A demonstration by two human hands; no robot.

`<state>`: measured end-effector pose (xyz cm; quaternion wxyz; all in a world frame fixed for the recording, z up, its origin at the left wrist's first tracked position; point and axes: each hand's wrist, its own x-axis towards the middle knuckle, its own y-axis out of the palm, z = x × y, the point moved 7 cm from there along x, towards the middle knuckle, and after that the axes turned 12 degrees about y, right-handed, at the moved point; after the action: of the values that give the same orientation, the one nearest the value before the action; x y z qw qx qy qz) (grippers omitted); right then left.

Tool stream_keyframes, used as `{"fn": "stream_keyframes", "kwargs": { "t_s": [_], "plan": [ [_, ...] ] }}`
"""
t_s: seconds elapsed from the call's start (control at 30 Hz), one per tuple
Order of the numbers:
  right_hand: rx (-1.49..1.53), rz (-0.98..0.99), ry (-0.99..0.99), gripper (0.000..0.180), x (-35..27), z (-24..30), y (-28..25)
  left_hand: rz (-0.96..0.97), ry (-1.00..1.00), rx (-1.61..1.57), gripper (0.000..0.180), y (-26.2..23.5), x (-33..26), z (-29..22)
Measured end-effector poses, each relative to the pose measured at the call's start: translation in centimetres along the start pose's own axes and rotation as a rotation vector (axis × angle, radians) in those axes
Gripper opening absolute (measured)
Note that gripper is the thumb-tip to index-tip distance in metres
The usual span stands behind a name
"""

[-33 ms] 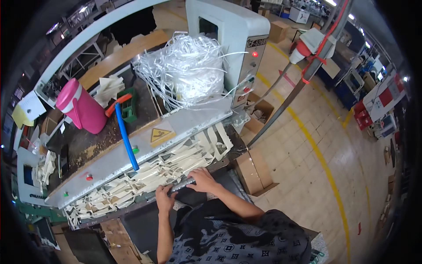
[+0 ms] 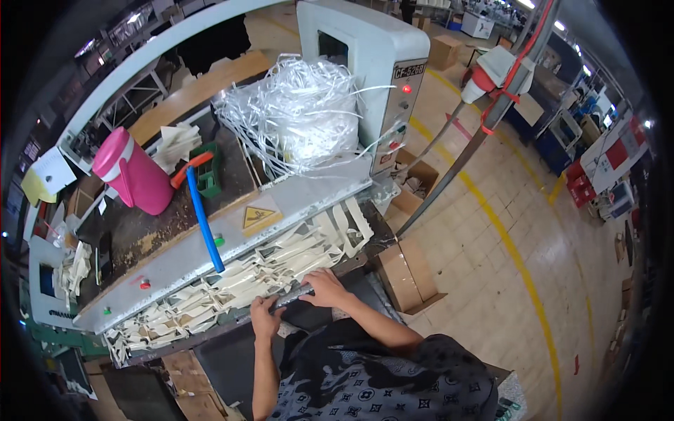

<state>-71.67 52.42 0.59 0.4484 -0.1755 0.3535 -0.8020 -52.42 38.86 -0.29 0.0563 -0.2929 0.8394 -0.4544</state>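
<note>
The left hand (image 2: 265, 317) is curling its fingers over a grey bar (image 2: 291, 296), and the right hand (image 2: 326, 289) is bending over the same bar just beside it, a little farther forward. Both are touching it, but whether either is truly clamped on it I cannot tell. The bar is lying between the two hands, running slantwise along the near edge of the machine. Directly ahead of the hands, cut cream sheeting (image 2: 232, 289) is spreading in a long, ragged band, reaching well out to the left. Beyond that, a grey beam (image 2: 172, 266) is running the same way, carrying a yellow warning sign (image 2: 258, 216) ahead of the hands. A blue rod (image 2: 203, 223) is crossing the beam, ahead and to the left of the left hand. Farther ahead, on a dark, worn counter (image 2: 151, 242), a green tray (image 2: 208, 175) is sitting near the rod, and a pink jug (image 2: 142, 184) is standing farther left. Well ahead of the right hand, a heap of clear strips (image 2: 309, 116) is piling up. To the right of the right hand, a cardboard box (image 2: 407, 272) is resting near the machine's end.
</note>
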Motion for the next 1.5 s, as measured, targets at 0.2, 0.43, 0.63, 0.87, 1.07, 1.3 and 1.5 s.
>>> {"fn": "stream_keyframes", "kwargs": {
  "t_s": [0.2, 0.43, 0.63, 0.87, 1.07, 1.3, 1.5],
  "plan": [
    [-0.020, 0.131, 0.103, 0.044, 1.0, -1.1, 1.6, 0.063, 0.025, 0.022, 0.048, 1.2, -0.7, 1.9],
    [0.185, 0.262, 0.084, 0.030, -1.3, -3.4, 0.5, 0.336, -0.081, -0.176, 0.025, 1.1, 3.2, 0.1],
    [0.310, -0.387, 0.056, 0.010, 2.8, -4.5, -5.3, -0.088, 0.396, -0.026, 0.024, 3.9, 13.7, -5.4],
    [0.124, -0.381, 0.010, 0.013, 2.0, -10.8, -5.2, 0.166, 0.343, -0.101, 0.031, 10.0, 13.9, -5.0],
    [0.025, -0.346, 0.045, 0.019, 0.6, -9.9, -4.5, 0.017, 0.365, -0.279, 0.034, 4.9, 10.4, -5.1],
    [0.135, -0.322, -0.124, 0.041, 2.9, -6.1, -2.2, -0.467, 0.402, -0.103, 0.026, -9.5, 8.6, -5.0],
    [0.202, -0.237, -0.435, 0.061, 8.6, 7.2, -2.4, -0.804, -0.226, -0.861, 0.066, -10.4, 10.5, 0.9]
  ]
}}
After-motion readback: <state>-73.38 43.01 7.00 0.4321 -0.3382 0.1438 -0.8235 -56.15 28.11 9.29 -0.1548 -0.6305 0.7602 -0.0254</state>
